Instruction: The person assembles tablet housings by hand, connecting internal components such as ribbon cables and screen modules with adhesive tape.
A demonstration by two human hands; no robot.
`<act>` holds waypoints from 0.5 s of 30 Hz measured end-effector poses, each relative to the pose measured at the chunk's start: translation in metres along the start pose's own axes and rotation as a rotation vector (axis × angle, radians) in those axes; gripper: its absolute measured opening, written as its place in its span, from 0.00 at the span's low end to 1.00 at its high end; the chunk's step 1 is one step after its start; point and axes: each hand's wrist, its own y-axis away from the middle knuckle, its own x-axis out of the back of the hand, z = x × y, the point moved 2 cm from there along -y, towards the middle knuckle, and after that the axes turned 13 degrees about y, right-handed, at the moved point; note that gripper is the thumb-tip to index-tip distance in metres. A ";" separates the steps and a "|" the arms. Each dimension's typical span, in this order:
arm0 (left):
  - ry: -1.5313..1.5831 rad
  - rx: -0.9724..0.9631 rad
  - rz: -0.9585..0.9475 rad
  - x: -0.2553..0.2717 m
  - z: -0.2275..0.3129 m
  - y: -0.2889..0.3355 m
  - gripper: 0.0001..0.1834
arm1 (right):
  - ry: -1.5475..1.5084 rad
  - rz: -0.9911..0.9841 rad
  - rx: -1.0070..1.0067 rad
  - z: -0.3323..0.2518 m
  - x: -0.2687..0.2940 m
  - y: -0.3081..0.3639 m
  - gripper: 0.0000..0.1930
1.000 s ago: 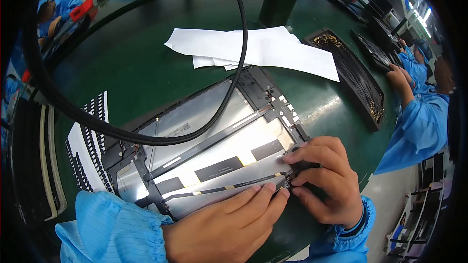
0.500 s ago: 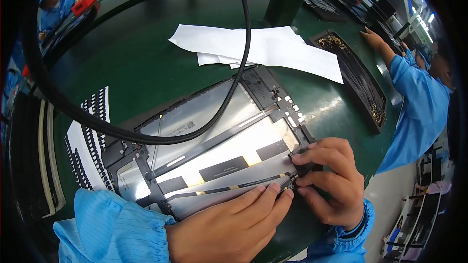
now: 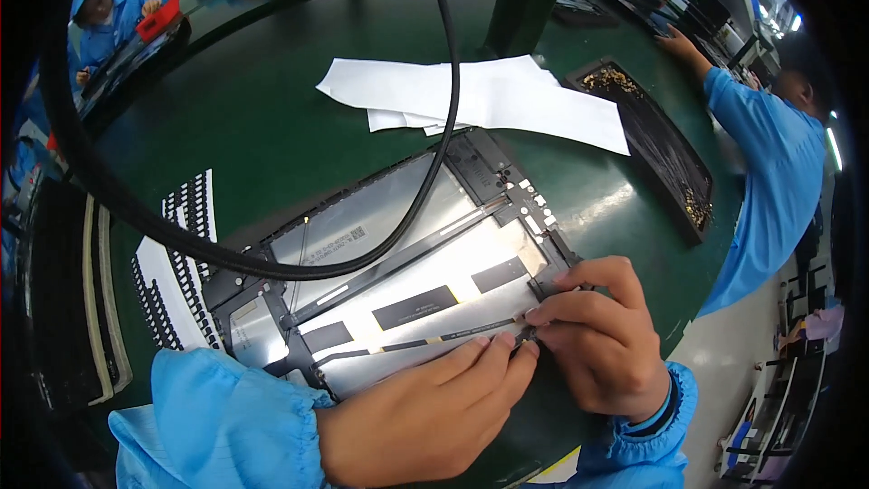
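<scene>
An opened tablet (image 3: 520, 240) with silver battery panels and black frame parts lies slanted before me. Along its near side runs a thin black flex cable (image 3: 453, 337) with gold patches. My left hand (image 3: 412, 421) reaches across the near edge, fingers stretched close together and fingertips pressed at the cable's right end; its thumb is hidden. My right hand (image 3: 605, 344) is closed in a pinch at that same end, by the tablet's right corner. The fingers cover most of the small dark connector (image 3: 525, 335) there.
A thick black cord (image 3: 272, 269) loops over the tablet. White paper sheets (image 3: 489, 95) lie behind it, and a black tray (image 3: 665, 149) of thin strips is at right. Sheets with black tabs (image 3: 172, 299) sit at left. A co-worker in a blue sleeve (image 3: 769, 163) is at right.
The right fingers have moved slightly left and drawn closer together at the cable's end. My view has shifted a little. The left hand keeps its place at the near edge.
</scene>
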 end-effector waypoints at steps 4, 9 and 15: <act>0.053 -0.007 0.056 -0.007 0.001 0.003 0.11 | 0.007 0.022 0.015 -0.005 0.000 0.003 0.09; 0.417 0.086 0.051 -0.004 -0.005 0.018 0.10 | -0.151 0.092 -0.197 -0.003 0.003 0.015 0.11; 0.312 0.144 0.023 0.007 0.002 0.015 0.10 | -0.123 0.174 -0.280 -0.004 0.003 0.034 0.09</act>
